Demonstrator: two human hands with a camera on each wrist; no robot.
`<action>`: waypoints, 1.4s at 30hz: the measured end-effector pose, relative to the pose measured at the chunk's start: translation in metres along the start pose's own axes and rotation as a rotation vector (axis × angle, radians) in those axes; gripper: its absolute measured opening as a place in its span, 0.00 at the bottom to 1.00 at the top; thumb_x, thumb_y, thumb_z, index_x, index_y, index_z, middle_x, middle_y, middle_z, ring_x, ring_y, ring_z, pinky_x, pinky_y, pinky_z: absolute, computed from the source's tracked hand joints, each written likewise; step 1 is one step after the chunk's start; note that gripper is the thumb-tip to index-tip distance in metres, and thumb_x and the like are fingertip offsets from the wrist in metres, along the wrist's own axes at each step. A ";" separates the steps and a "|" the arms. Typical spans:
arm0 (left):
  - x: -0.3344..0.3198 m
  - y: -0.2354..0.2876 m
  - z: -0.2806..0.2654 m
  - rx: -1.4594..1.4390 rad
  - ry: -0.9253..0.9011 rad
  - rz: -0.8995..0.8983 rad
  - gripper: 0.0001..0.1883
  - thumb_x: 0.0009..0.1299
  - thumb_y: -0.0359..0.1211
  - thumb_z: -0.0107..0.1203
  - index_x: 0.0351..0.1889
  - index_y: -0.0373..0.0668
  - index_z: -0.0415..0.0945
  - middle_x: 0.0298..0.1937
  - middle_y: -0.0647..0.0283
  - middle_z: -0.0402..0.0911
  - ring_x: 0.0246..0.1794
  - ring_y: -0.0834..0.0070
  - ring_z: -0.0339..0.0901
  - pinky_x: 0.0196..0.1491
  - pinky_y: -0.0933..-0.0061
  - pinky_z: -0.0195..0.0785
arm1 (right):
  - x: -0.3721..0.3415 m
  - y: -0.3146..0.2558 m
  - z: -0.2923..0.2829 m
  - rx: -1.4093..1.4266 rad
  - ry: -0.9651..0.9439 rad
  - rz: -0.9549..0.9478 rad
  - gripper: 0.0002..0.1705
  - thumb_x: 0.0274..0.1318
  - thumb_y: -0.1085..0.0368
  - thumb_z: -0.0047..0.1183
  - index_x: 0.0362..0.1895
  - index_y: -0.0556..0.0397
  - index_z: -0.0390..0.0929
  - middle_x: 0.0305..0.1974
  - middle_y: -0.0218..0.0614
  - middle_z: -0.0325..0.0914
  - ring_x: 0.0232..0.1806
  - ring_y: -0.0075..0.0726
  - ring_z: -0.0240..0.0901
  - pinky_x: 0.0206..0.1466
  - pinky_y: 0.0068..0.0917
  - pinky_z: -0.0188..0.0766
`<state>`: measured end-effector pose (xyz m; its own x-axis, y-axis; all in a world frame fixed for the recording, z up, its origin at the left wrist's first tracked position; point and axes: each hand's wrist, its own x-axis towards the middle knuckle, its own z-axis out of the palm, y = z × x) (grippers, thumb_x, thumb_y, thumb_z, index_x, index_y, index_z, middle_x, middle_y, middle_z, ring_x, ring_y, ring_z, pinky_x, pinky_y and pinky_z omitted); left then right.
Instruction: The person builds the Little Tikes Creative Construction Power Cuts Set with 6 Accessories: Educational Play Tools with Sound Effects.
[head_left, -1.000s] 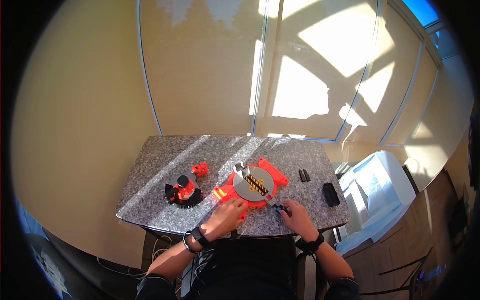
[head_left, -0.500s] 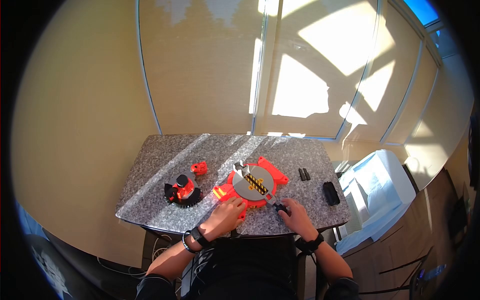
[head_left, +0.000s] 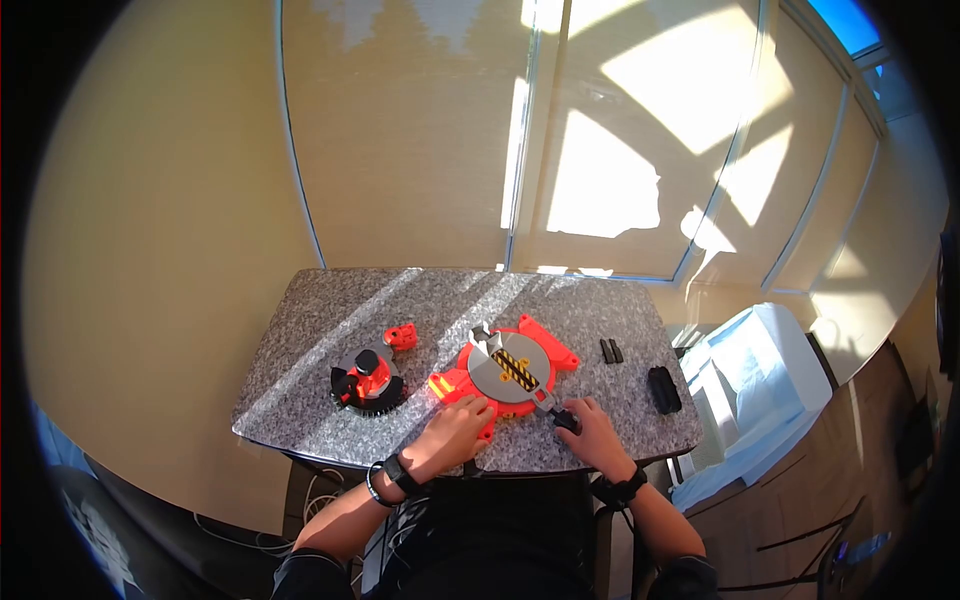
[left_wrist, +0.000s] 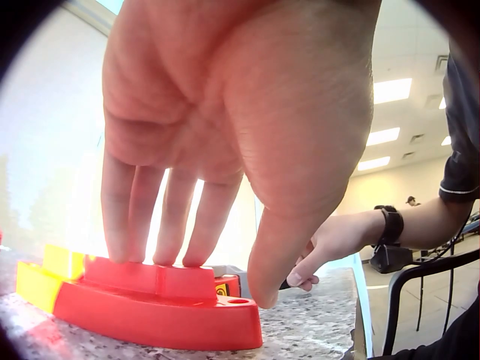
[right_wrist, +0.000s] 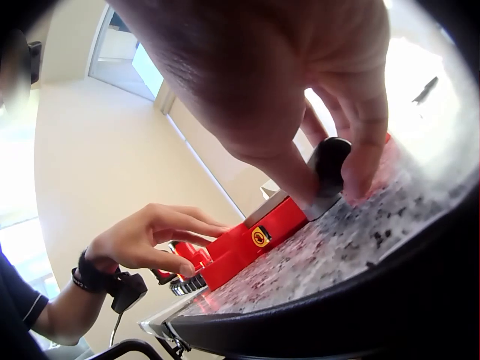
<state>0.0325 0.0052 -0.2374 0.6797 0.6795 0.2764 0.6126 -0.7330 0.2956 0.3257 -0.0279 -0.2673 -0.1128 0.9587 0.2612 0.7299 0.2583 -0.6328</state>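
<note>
A red toy base (head_left: 459, 384) with a round grey plate (head_left: 487, 377) and a black-and-yellow striped strip (head_left: 516, 370) lies on the granite-patterned table. My left hand (head_left: 452, 434) rests on its near-left red foot, with straight fingers on the raised red ridge (left_wrist: 150, 279) and the thumb by its end in the left wrist view. At the base's near-right edge, a grey lever (head_left: 545, 403) sticks out with a black handle (right_wrist: 331, 161) on its end. My right hand (head_left: 597, 440) pinches that handle between thumb and fingers, low over the table.
Left of the base stands a red-and-black toy assembly (head_left: 369, 378), with a small red part (head_left: 401, 337) behind it. Two small black pieces (head_left: 611, 351) and a larger black part (head_left: 663, 390) lie to the right. A chair draped in light blue (head_left: 765, 370) stands beyond the table's right edge.
The black handle has shifted very slightly in the right hand's fingers. My left hand and the red base have stayed in place.
</note>
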 end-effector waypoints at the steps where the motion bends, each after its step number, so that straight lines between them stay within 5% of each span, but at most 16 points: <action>1: 0.000 0.001 -0.002 -0.007 -0.022 -0.013 0.30 0.60 0.35 0.70 0.60 0.34 0.76 0.59 0.51 0.78 0.62 0.53 0.76 0.63 0.57 0.71 | 0.000 -0.002 -0.001 0.011 -0.005 0.023 0.24 0.55 0.66 0.66 0.55 0.58 0.75 0.48 0.52 0.79 0.49 0.59 0.79 0.51 0.45 0.76; 21: 0.000 -0.002 0.000 -0.017 -0.007 0.004 0.28 0.63 0.37 0.69 0.59 0.34 0.77 0.58 0.52 0.78 0.60 0.53 0.76 0.61 0.58 0.72 | 0.001 -0.006 -0.001 0.042 -0.033 0.089 0.29 0.50 0.69 0.67 0.58 0.56 0.75 0.51 0.51 0.75 0.49 0.58 0.78 0.49 0.43 0.78; 29: 0.000 0.000 -0.001 -0.016 -0.020 -0.005 0.27 0.63 0.37 0.68 0.58 0.34 0.77 0.57 0.52 0.78 0.60 0.53 0.77 0.61 0.58 0.72 | 0.000 0.004 0.001 0.073 0.030 0.024 0.23 0.59 0.65 0.62 0.57 0.56 0.75 0.43 0.52 0.84 0.35 0.57 0.82 0.45 0.44 0.78; 33: 0.001 0.000 -0.002 -0.010 -0.027 -0.009 0.27 0.63 0.37 0.68 0.59 0.34 0.77 0.57 0.51 0.78 0.59 0.53 0.77 0.61 0.57 0.72 | 0.002 0.010 0.002 0.062 0.008 0.023 0.22 0.59 0.64 0.62 0.56 0.56 0.76 0.43 0.53 0.85 0.35 0.56 0.82 0.45 0.44 0.78; 42: 0.000 0.000 -0.002 -0.003 -0.020 -0.005 0.28 0.64 0.38 0.68 0.60 0.34 0.76 0.58 0.51 0.78 0.60 0.53 0.76 0.62 0.57 0.71 | 0.003 -0.006 -0.006 0.075 -0.018 0.037 0.26 0.51 0.66 0.69 0.55 0.56 0.78 0.45 0.46 0.77 0.33 0.45 0.80 0.40 0.38 0.78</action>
<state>0.0317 0.0054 -0.2354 0.6846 0.6822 0.2569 0.6145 -0.7297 0.3000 0.3251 -0.0275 -0.2590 -0.0993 0.9695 0.2239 0.6814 0.2302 -0.6947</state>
